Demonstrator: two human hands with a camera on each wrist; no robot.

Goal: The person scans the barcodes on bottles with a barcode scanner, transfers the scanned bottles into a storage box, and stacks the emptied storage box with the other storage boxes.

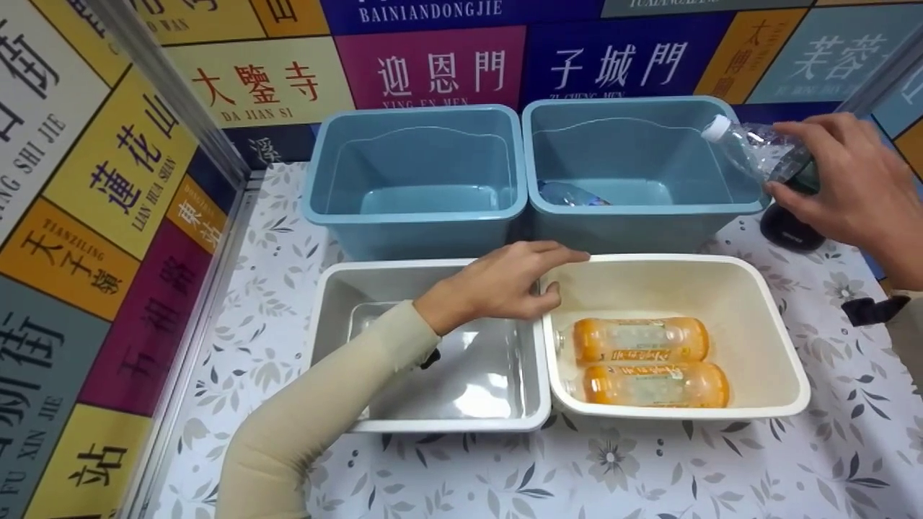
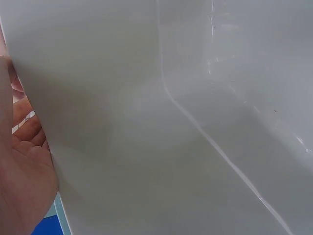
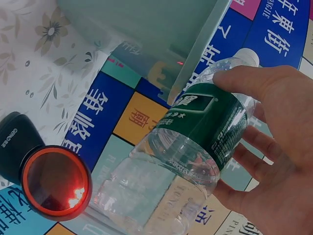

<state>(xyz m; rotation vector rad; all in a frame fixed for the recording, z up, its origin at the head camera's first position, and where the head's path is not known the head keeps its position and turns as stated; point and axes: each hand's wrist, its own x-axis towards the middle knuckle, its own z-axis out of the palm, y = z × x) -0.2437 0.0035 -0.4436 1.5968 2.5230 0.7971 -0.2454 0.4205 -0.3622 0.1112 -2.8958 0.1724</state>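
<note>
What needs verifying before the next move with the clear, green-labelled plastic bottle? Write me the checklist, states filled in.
1. Clear, green-labelled plastic bottle in grip: ok, the right hand holds it.
2. White plastic cap on the bottle: ok.
3. Cap tightness: cannot tell.
4. Bottle fully over the right-hand blue rectangular bin: not ok, in the head view only its cap end overlaps the opening.
5. Space in that bin: ok, bare floor shows beside one partly hidden plastic bottle.
6. Left hand away from that opening: ok, it rests at the adjoining rims of the cream rectangular bin and grey rectangular bin.
</note>
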